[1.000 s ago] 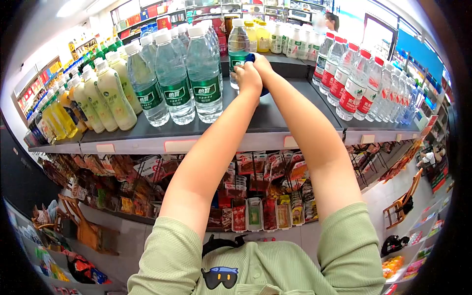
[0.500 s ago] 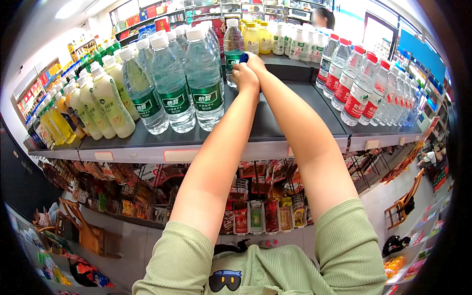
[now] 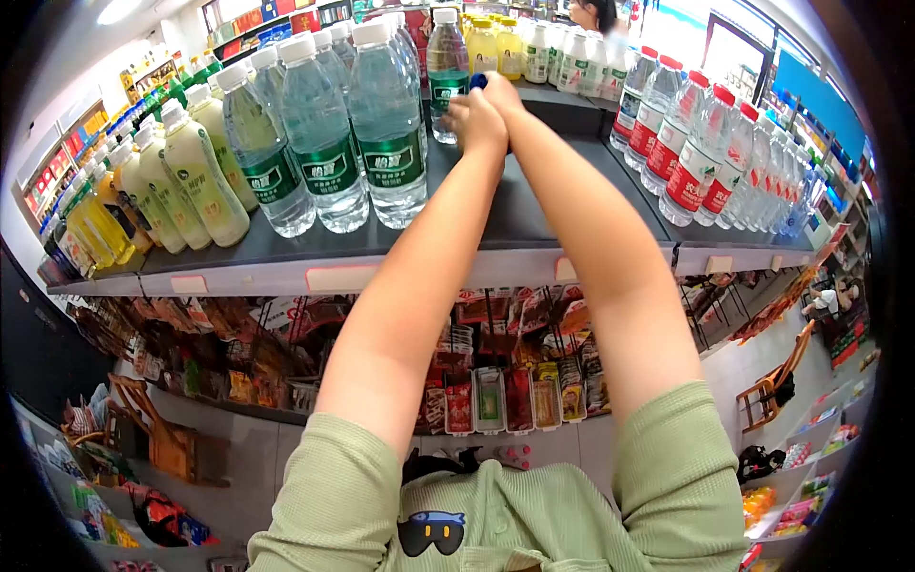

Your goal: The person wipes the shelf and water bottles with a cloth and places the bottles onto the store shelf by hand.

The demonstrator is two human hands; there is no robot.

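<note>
Over the dark shelf top, my two hands are close together, one beside the other. A dark blue round cap (image 3: 478,81) shows at the fingers of my right hand (image 3: 501,97), which is closed around it; whatever is under the cap is hidden by my hands. My left hand (image 3: 478,126) is just in front, its slightly blurred fingers apart. Just behind its fingers stands a clear water bottle (image 3: 446,62) with a green label and white cap. To the left are several more green-labelled water bottles (image 3: 394,157), upright in rows.
Milky green drink bottles (image 3: 202,176) stand farther left, and red-capped water bottles (image 3: 691,172) line the right side. Yellow drinks (image 3: 483,48) and white bottles (image 3: 574,62) are behind. Packaged snacks (image 3: 491,396) hang below the shelf edge (image 3: 438,267). A person (image 3: 599,17) is at the back.
The view has tilted down a little, so the shelf sits higher in the picture. My left hand's fingers have loosened and spread; my right hand stays at the blue cap.
</note>
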